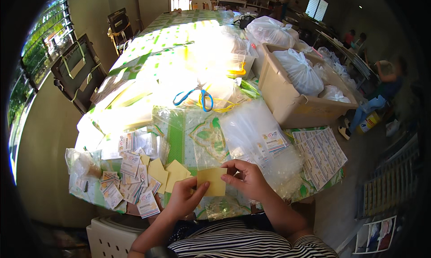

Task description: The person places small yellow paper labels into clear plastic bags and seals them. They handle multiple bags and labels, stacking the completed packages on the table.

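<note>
A plain yellow card (212,180) is held up between my two hands, close to the table's near edge. My left hand (187,196) grips its left side, thumb on the face toward me. At its upper right edge, my right hand (241,175) pinches the card between thumb and fingers. Left of my hands lies a loose pile of small printed cards (130,164), some showing yellow backs (176,172). To the right is a stack of clear plastic bags (247,123) with a printed card (274,141) on or in it.
Blue-handled scissors (205,101) lie beyond my hands. A large tan bin (292,101) of white plastic bags stands at the right, behind uncut printed sheets (319,157). A wrapped roll (85,163) sits at far left. Another person (381,92) is at the right.
</note>
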`<state>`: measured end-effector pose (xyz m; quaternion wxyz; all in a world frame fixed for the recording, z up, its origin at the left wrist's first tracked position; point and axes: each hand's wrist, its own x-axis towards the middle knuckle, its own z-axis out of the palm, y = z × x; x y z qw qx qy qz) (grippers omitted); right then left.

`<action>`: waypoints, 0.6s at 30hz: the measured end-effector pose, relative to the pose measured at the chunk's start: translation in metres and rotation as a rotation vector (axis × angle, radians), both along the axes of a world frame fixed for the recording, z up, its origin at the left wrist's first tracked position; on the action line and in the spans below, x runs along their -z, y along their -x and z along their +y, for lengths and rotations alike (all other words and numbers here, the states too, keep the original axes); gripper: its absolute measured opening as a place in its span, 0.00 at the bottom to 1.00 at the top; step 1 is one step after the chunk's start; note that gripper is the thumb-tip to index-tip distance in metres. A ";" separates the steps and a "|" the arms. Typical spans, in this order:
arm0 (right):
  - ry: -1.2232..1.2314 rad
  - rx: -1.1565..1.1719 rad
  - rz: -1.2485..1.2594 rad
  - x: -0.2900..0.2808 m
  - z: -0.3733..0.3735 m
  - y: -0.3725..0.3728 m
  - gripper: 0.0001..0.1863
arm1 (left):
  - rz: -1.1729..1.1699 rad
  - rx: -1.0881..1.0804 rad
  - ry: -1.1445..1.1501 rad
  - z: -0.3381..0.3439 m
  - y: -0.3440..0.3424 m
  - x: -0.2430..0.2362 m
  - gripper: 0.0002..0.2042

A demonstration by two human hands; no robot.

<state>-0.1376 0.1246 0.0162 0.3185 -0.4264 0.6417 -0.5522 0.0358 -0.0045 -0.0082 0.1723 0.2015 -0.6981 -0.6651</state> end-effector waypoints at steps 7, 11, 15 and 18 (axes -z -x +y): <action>0.009 -0.066 -0.013 -0.003 0.005 0.005 0.08 | -0.068 0.005 0.249 -0.011 -0.003 -0.005 0.11; 0.030 -0.079 0.032 -0.002 0.004 0.006 0.07 | -0.079 0.039 0.248 -0.014 -0.005 -0.010 0.11; -0.004 0.025 0.165 -0.003 0.003 0.003 0.07 | -0.157 0.071 0.232 -0.010 -0.011 -0.013 0.11; -0.029 0.092 0.290 -0.006 0.003 0.000 0.07 | -0.103 0.052 0.297 -0.005 -0.012 -0.011 0.11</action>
